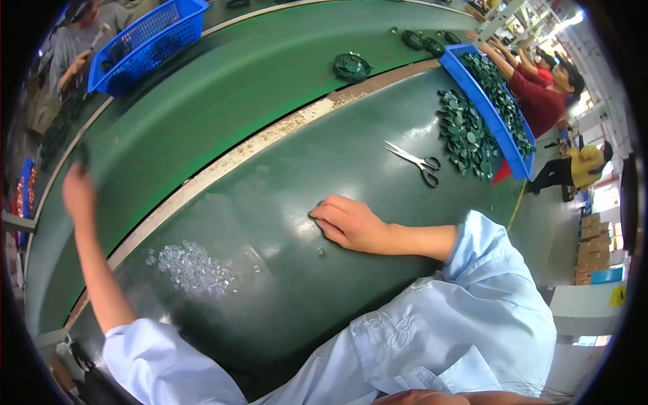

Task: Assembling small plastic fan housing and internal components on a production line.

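My left hand [79, 192] is stretched out over the green conveyor belt at the far left. Motion smears its fingers, and a blurred dark shape [82, 154] shows at their tips. My right hand [351, 223] rests on the green tabletop with curled fingers; a small dark edge shows under the fingertips, too little to name. One small clear piece [321, 252] lies just below that hand. Between my arms is a loose heap of small clear plastic pieces [192, 270]. Scissors with black handles [420, 164] lie part-open to the upper right of my right hand.
Dark green discs [467, 138] are heaped beside a blue tray [496, 111] full of similar pieces. A round dark green item [352, 67] sits on the belt [223, 88]. Across it, a person [88, 40] stands by a blue basket [152, 44]. Another person [540, 94] reaches in at right.
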Motion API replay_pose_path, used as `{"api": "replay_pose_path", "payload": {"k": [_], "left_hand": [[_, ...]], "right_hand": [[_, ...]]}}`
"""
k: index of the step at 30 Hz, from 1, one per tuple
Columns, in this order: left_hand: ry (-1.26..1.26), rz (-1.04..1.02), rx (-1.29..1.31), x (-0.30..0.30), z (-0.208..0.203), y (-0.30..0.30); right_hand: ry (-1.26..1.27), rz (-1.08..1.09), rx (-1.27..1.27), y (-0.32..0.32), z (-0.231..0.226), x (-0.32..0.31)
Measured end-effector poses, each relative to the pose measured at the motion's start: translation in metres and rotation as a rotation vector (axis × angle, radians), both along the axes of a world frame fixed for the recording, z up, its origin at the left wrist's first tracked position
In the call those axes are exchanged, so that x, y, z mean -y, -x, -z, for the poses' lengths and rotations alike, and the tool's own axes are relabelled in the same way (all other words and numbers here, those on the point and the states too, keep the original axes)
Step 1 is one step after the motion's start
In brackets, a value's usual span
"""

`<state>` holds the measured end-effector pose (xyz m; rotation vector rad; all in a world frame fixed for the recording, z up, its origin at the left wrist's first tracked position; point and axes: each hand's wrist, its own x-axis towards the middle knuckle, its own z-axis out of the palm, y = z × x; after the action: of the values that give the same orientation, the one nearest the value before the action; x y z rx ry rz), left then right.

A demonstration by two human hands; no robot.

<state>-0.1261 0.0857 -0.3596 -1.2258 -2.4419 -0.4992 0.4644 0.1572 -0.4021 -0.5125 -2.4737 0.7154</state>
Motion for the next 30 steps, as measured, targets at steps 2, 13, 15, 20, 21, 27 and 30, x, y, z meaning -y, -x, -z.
{"api": "replay_pose_path", "payload": {"k": [2,13,15,20,21,27,30], "left_hand": [[-0.016,0.194,-0.016,-0.042,-0.025,-0.124],[0.206,1.014,0.088,-0.028,-0.034,-0.471],[0.251,1.102,0.129,-0.024,-0.027,-0.485],[0.289,0.969,0.351,-0.044,-0.064,-0.521],[0.227,0.816,0.414,-0.054,-0.059,-0.524],[0.23,0.57,0.476,-0.052,0.003,-0.525],[0.231,0.423,0.566,-0.042,0.01,-0.526]], "right_hand": [[0.024,-0.018,-0.047,0.001,0.002,-0.002],[-0.362,0.537,0.074,-0.172,-0.041,-0.13],[-0.593,0.754,0.237,-0.21,-0.044,-0.17],[-0.532,0.724,0.465,-0.272,-0.018,-0.209],[-0.513,0.741,0.44,-0.277,-0.015,-0.209],[-0.532,0.617,0.538,-0.271,-0.029,-0.214],[-0.535,0.596,0.655,-0.254,-0.046,-0.217]]}}
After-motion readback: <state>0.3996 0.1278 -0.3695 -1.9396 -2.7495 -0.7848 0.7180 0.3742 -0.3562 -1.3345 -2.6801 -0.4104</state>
